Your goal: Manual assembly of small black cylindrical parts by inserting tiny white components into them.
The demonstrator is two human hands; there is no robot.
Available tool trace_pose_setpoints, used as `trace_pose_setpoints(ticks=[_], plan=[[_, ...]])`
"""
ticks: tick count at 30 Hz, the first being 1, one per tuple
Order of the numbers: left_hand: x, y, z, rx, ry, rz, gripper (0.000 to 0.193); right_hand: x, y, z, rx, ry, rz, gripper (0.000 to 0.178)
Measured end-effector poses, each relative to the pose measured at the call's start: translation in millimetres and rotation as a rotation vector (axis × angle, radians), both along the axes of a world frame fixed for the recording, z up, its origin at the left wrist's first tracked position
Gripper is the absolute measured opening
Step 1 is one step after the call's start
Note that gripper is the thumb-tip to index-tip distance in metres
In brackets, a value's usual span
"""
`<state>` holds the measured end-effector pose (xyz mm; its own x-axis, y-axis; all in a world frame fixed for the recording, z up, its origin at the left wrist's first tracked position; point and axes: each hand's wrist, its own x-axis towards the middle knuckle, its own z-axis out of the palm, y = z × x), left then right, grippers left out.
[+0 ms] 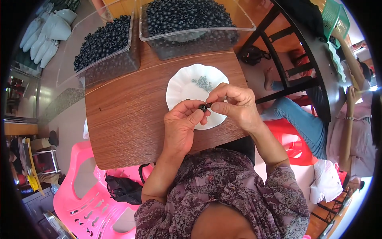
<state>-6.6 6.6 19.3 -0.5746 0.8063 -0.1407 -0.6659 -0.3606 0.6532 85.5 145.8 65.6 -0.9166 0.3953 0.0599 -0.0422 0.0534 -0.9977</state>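
Note:
My left hand (181, 121) pinches a small black round part with a hole (203, 108) between its thumb and fingers, above the near side of a white scalloped plate (175, 85). My right hand (238, 105) has thumb and forefinger closed at the part's right side, on something small and dark that I cannot make out. On the plate lies a little heap of tiny pale greenish pieces (202, 83). A bit of something dark shows just behind my left fingers.
Two clear plastic bins full of black round parts, a left bin (113, 63) and a larger right bin (191, 44), stand at the far side of the wooden table (123, 119). A pink chair (75, 191) with a black bag (123, 189) is at left. At right, a person in jeans sits by a dark table (318, 59).

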Motion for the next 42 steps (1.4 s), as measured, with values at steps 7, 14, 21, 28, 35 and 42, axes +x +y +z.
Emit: trace_pose_setpoints(ticks=[7, 14, 21, 28, 35, 42], plan=[[5, -2, 1, -0.063, 0.128, 0.053, 0.017, 1, -4, -1, 0.122, 0.066, -0.003, 0.019], [12, -5, 5, -0.122, 0.208, 0.082, 0.018, 2, -5, -6, 0.342, 0.138, -0.012, 0.019], [15, -7, 8, -0.142, 0.166, 0.077, 0.019, 4, -7, -7, 0.212, 0.101, -0.029, 0.015], [16, -5, 2, -0.155, 0.068, 0.052, 0.018, 6, -11, -12, 0.187, 0.099, -0.057, 0.017], [15, -4, -1, -0.186, 0.013, 0.023, 0.017, 7, -12, -17, 0.331, 0.086, -0.083, 0.017], [16, -1, -4, -0.199, -0.013, 0.033, 0.015, 8, -17, -29, 0.396, 0.097, -0.144, 0.026]])
